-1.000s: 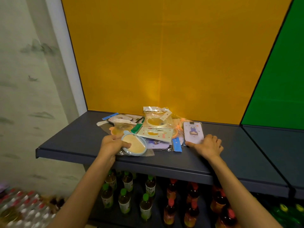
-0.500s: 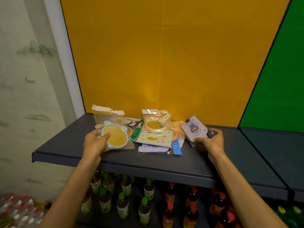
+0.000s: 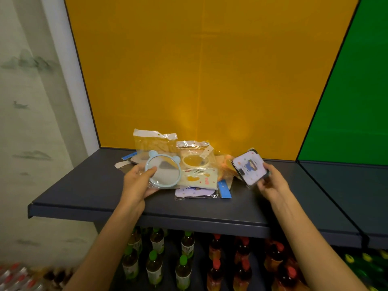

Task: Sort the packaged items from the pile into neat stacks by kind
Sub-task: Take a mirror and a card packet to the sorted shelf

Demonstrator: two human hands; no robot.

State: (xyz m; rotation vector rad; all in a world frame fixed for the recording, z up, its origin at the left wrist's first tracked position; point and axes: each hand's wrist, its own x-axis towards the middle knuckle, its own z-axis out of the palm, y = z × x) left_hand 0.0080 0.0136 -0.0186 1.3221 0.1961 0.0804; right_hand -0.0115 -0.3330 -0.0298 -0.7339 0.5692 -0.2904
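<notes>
I am at the picking-out step. My left hand [image 3: 136, 183] grips a round mirror [image 3: 163, 172] in its clear bag, my right hand [image 3: 270, 182] pinches a card-like packet [image 3: 249, 168], both lifted just off the pile [image 3: 199, 175]. Next, I judge, each needs bare shelf [image 3: 84, 196] beside the pile. Further back, clear bags [image 3: 154, 141] hold more items.

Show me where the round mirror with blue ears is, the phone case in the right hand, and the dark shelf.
round mirror [image 3: 163, 172], head view, middle of its glass.
phone case [image 3: 250, 169], head view, its printed back.
dark shelf [image 3: 88, 192], head view, bare top left of the pile.
</notes>
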